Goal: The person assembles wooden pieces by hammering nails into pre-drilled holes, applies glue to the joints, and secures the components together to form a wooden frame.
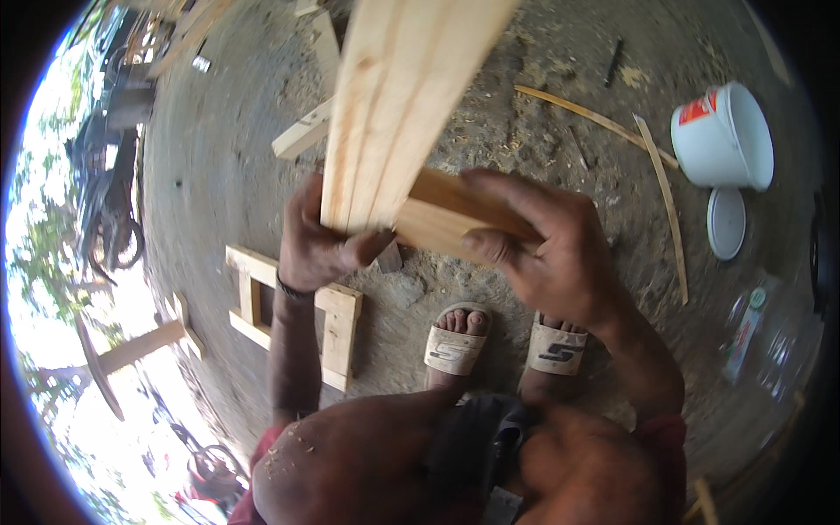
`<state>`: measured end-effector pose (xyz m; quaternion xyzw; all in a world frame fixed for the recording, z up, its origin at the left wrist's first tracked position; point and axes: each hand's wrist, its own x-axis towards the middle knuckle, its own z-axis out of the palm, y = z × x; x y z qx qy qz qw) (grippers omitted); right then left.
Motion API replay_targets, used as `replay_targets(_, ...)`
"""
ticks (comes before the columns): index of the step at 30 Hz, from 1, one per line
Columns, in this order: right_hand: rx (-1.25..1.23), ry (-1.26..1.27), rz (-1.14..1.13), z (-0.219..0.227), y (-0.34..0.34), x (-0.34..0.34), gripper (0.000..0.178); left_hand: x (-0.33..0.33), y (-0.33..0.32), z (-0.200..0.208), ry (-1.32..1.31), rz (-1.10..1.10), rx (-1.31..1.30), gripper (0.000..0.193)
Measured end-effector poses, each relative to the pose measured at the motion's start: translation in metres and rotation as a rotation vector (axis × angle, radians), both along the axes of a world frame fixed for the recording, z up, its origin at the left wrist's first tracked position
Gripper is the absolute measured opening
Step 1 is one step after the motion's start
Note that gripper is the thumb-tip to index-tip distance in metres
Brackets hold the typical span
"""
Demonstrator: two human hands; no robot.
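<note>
My left hand (325, 241) is closed around the lower end of a wide pale wooden board (394, 96), which rises toward the top edge of the head view. The thumb lies along the board's end. In my right hand (551, 241) is a shorter wooden block (455, 214), held between thumb and fingers. Its left end meets the board's lower right corner; whether the two are joined I cannot tell. Part of the block is hidden behind the board and my fingers.
Several wooden pieces joined into a frame (249, 293) lie left of my feet, with another wooden piece (341, 328) beside it. A white bucket (713, 140), its lid (726, 223), thin wooden strips (665, 192) and a plastic bottle (757, 328) are on the right.
</note>
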<state>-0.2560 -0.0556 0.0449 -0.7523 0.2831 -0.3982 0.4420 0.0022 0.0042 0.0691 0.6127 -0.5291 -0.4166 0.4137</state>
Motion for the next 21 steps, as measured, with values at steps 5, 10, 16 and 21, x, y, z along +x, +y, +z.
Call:
replay_targets(5,0.058,0.015,0.074,-0.003,-0.029,0.017,0.049,0.025,-0.043,0.017,-0.467,-0.194,-0.372,0.074)
replay_targets(10,-0.04,0.126,0.161,-0.015,-0.062,0.038,0.048,0.025,-0.058,0.032,-0.702,-0.202,-0.461,0.059)
replay_targets(16,0.093,0.168,0.15,-0.037,-0.072,0.057,0.051,0.032,-0.066,0.018,-0.875,-0.235,-0.407,0.059)
replay_targets(21,0.148,0.177,0.185,-0.084,-0.077,0.072,0.05,0.042,-0.065,-0.019,-0.884,-0.234,-0.373,0.053)
